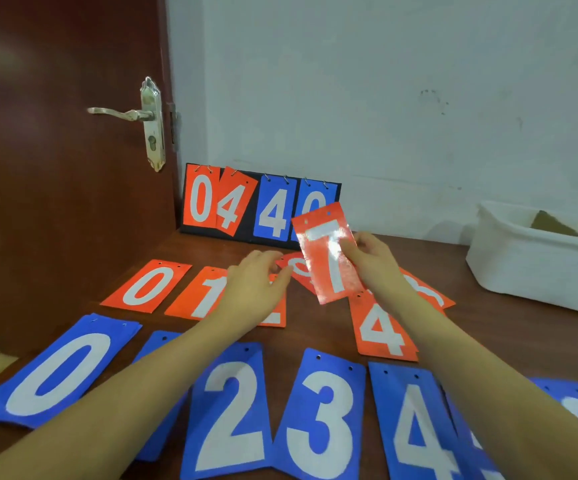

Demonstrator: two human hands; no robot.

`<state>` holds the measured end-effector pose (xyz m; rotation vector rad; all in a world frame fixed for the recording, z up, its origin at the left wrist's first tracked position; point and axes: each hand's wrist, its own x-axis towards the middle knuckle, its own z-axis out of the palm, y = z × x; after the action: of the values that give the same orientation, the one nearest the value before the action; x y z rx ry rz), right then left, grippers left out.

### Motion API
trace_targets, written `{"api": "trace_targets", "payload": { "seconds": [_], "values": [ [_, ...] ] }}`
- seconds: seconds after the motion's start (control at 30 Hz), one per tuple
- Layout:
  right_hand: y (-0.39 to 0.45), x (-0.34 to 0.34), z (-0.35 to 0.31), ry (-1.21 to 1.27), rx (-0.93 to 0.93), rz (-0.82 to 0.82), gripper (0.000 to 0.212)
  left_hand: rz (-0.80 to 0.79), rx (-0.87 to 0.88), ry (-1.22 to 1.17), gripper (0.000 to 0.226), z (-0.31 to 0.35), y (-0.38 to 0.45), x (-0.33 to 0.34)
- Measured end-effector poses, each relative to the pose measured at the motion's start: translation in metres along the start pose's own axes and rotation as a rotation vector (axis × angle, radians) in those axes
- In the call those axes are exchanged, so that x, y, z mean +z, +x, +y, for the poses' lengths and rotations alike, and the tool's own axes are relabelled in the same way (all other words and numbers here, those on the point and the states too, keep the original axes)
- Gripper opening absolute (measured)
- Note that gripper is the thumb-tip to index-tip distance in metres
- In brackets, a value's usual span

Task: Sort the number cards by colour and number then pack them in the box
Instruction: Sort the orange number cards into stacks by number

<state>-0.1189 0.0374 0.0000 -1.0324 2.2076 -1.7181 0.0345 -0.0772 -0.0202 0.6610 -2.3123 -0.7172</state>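
Right hand pinching red 7 card by its right edge, lifted above the red row. Left hand loosely open just beside, over red 2 card. Likely light, glossy, bendy, slippery; best pinched at an edge.

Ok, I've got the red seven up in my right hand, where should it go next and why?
Probably lay the red 7 card, held in your right hand, to the right of the red 4 card, leaving gaps, since the red row runs upward from the red 0 card.
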Motion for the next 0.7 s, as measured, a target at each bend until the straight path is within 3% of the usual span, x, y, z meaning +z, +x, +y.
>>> {"api": "trace_targets", "payload": {
  "seconds": [0.17, 0.27, 0.4, 0.53, 0.7],
  "values": [
    [-0.067, -0.079, -0.013, 0.235, -0.073, 0.067, 0.014, 0.003, 0.166, -0.438, 0.023, 0.102, -0.019, 0.028],
    [-0.101, -0.135, 0.0, 0.257, -0.078, 0.202, 0.016, -0.035, 0.249, -0.497, 0.023, 0.153, -0.031, 0.063],
    [-0.13, -0.206, 0.031, 0.135, 0.008, 0.349, 0.018, -0.113, 0.254, -0.59, 0.048, 0.211, -0.047, 0.126],
    [-0.136, -0.262, 0.058, 0.053, 0.026, 0.394, 0.024, -0.174, 0.234, -0.629, 0.066, 0.248, -0.05, 0.181],
    [-0.121, -0.306, 0.092, -0.149, -0.008, 0.436, 0.03, -0.221, 0.214, -0.507, 0.032, 0.277, -0.034, 0.232]
  ]
}}
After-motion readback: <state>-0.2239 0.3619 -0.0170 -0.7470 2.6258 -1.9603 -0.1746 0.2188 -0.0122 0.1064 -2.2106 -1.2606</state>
